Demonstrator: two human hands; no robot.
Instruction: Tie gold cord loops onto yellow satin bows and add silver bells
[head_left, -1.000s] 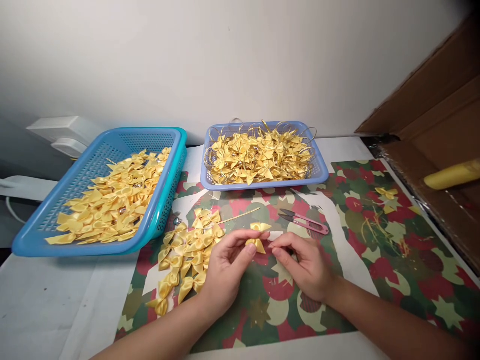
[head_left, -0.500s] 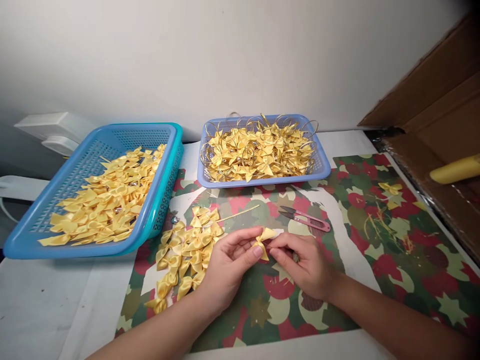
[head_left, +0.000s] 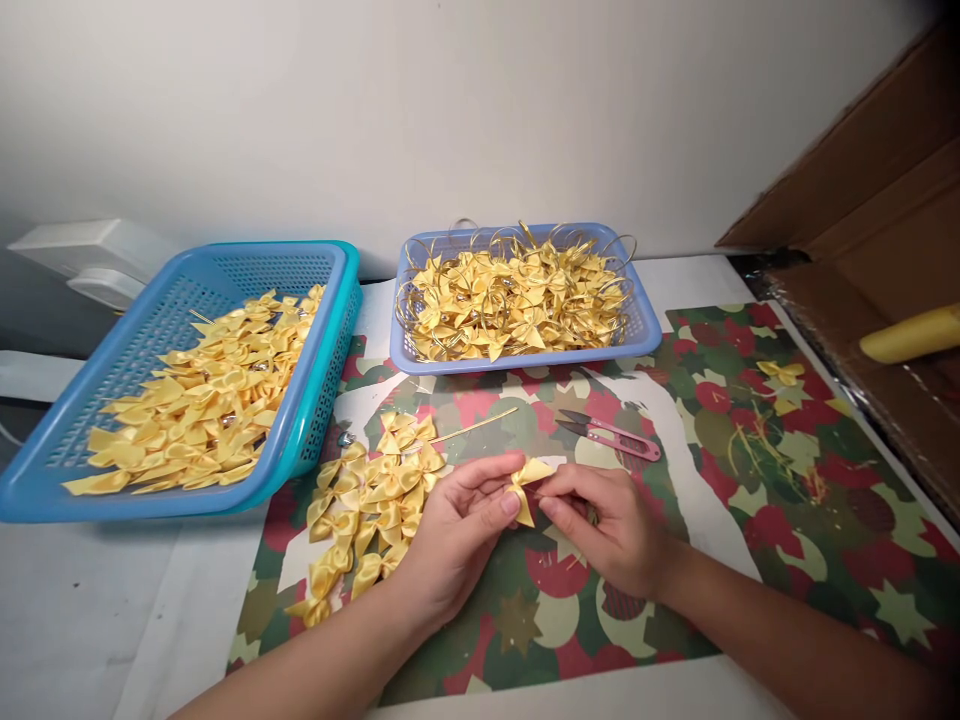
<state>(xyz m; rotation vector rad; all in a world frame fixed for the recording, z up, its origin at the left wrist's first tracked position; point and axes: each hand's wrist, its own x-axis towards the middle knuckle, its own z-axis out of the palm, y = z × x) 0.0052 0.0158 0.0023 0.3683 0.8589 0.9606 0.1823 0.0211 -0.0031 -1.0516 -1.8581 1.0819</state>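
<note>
My left hand [head_left: 457, 535] and my right hand [head_left: 604, 525] meet over the patterned mat [head_left: 750, 470], both pinched on one small yellow satin bow [head_left: 527, 485]. The left thumb and forefinger grip its left side, the right fingertips its right side. A loose heap of yellow bows [head_left: 367, 500] lies on the mat just left of my left hand. Pink thread snips [head_left: 611, 437] lie beyond my right hand, and a thin gold stick [head_left: 474, 426] lies beyond the heap.
A large blue basket [head_left: 315, 400] of plain yellow bows stands at the left. A smaller purple-blue basket [head_left: 645, 335] of bows with gold loops stands against the wall. A cardboard box [head_left: 862, 230] with a yellow roll [head_left: 907, 335] is at the right. One bow [head_left: 780, 373] lies apart.
The bow between my fingers has turned from lying flat to standing more upright, and both hands have closed in on it. The view has tilted slightly.
</note>
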